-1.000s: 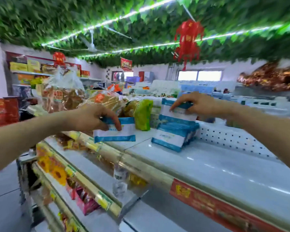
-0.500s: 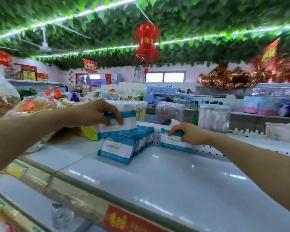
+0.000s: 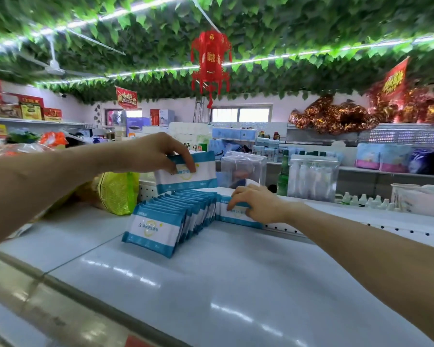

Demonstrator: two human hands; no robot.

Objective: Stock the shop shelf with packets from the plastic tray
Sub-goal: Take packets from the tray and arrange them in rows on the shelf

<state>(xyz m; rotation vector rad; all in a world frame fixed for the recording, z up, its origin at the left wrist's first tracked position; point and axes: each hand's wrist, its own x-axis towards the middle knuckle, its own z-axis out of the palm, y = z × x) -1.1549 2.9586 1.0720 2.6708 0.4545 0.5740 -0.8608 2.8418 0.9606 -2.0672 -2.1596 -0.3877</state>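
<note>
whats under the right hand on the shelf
A blue-and-white packet set against the perforated back panel next to the packet row. The right hand covers its top edge and part of its print.

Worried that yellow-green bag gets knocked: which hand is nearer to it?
Left. The left hand holds a raised packet up-right of the yellow-green bag; the right hand grips a second packet beyond the row.

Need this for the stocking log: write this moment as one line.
left hand: holds raised wipe packet above packet row | right hand: grips back wipe packet beside row's far end | shelf: white
</note>
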